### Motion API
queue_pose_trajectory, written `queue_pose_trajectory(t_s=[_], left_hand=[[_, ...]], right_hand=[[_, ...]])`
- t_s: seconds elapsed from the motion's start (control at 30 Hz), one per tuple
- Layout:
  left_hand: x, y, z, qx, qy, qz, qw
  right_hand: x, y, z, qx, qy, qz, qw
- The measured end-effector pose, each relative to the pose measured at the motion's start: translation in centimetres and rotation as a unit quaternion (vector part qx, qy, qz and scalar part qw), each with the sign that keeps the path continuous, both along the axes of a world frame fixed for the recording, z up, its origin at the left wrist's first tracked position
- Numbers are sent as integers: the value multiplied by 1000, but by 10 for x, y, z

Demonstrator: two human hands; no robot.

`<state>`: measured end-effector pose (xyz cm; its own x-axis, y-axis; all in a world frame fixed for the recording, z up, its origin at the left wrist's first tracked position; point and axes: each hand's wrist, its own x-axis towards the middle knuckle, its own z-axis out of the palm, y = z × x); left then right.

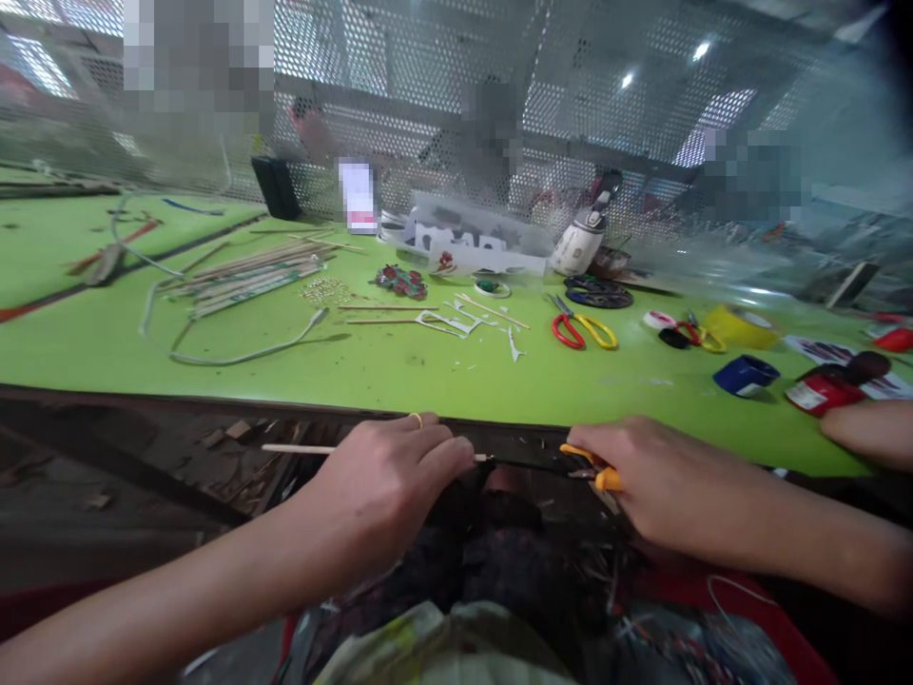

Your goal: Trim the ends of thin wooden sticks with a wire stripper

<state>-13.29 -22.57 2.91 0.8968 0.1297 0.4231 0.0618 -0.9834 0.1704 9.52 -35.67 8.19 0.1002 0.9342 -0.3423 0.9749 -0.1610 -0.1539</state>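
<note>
Wooden stick (300, 449), which from my remote view lies before the green table (357, 376), runs sideways through the left hand's (399, 480) closed fingers, its tip pointing toward the orange-handled tool (609, 479) my right hand (642, 471) grips.

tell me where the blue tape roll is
In the head view, the blue tape roll lies on the right part of the green tabletop, just in front of the yellow tape roll.
</note>
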Motion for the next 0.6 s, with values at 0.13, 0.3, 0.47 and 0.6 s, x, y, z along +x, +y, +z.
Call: queue_pose_trajectory(t_s=[0.13, 0.3, 0.47, 0.6], left_hand=[[-3, 1, 4, 25, 0, -19, 1000], [-6, 3, 4, 76, 14, -35, 996], [-6, 3, 1, 101, 9, -35, 994], [-5, 0, 1, 50, 3, -23, 998]], right_hand=[[2, 1, 0, -27, 62, -11, 998], [1, 3, -1, -47, 96, -17, 994], [-1, 4, -2, -53, 80, -8, 995], [-1, -1, -7, 9, -36, 16, 999]])
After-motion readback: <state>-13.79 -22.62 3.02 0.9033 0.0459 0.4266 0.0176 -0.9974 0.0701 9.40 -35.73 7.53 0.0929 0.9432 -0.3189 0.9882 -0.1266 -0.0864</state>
